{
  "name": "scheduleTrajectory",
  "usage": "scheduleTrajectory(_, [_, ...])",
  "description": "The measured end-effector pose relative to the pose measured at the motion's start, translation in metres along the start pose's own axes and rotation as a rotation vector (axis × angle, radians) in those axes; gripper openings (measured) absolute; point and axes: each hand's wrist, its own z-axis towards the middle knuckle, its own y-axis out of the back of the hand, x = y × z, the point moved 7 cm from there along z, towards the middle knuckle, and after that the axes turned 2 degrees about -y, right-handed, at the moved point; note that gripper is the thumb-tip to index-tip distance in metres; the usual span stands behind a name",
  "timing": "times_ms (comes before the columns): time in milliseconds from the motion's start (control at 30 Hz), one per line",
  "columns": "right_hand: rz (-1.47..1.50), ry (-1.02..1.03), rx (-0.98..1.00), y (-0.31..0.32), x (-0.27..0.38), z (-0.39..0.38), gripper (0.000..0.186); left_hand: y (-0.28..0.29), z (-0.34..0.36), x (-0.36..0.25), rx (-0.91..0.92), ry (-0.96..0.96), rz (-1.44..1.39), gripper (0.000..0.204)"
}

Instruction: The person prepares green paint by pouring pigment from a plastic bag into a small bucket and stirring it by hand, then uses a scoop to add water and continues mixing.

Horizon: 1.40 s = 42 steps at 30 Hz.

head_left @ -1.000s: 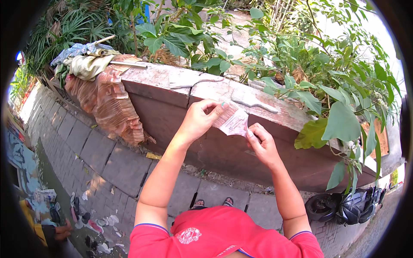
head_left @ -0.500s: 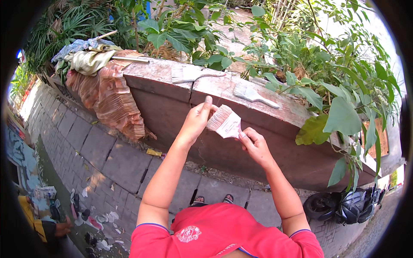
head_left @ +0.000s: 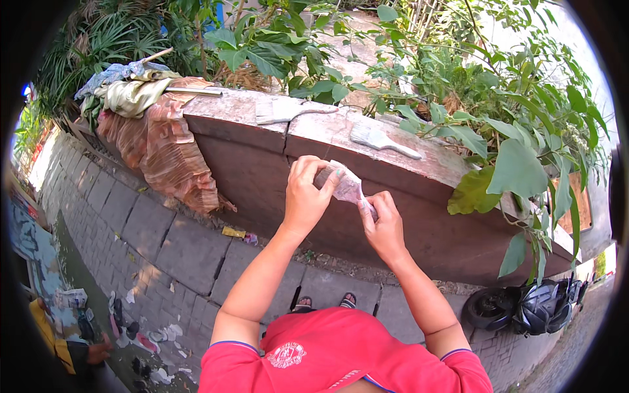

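Observation:
Between my two hands, in front of the low wall, is a paintbrush (head_left: 348,188) with a pale, paint-stained head. My right hand (head_left: 382,226) is closed round its handle. The fingers of my left hand (head_left: 306,187) are wrapped over the bristle end, the thumb on the near side, and hide most of the bristles. Two more paintbrushes lie on top of the wall: one whitish brush (head_left: 285,110) at the left, and another (head_left: 380,140) farther right, just beyond my hands.
The low wall (head_left: 239,154) crosses ahead, with crumpled cloths (head_left: 141,92) and a stick at its left end. Leafy plants (head_left: 517,171) overhang its right part. A motorcycle (head_left: 524,308) stands at right. Another person's hand (head_left: 98,350) shows at lower left, near scraps on the paving.
My left hand has closed over the brush's bristles, where before it was beside them. The brush has turned and now shows narrower. My right hand keeps its hold, slightly lower.

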Motion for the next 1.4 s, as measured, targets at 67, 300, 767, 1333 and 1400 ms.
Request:
scheduleTrajectory(67, [-0.020, 0.013, -0.032, 0.003, 0.003, -0.003, 0.020, 0.001, -0.014, 0.016, -0.097, 0.117, 0.076, 0.044])
scheduleTrajectory(300, [-0.142, 0.248, -0.087, 0.006, 0.015, -0.010, 0.029, -0.028, -0.043, 0.059, 0.117, 0.752, -0.969, 0.028])
scheduleTrajectory(767, [0.029, 0.265, -0.060, -0.005, 0.008, -0.011, 0.030, -0.005, -0.026, 0.052, 0.174, 0.650, -0.849, 0.054])
scheduleTrajectory(1333, [0.056, 0.191, -0.082, -0.012, 0.006, -0.009, 0.029, -0.008, -0.050, 0.064, -0.010, 0.619, -1.056, 0.066])
scheduleTrajectory(1400, [0.033, 0.213, -0.046, -0.014, 0.009, -0.005, 0.029, -0.008, -0.060, 0.060, 0.085, 0.621, -1.039, 0.054])
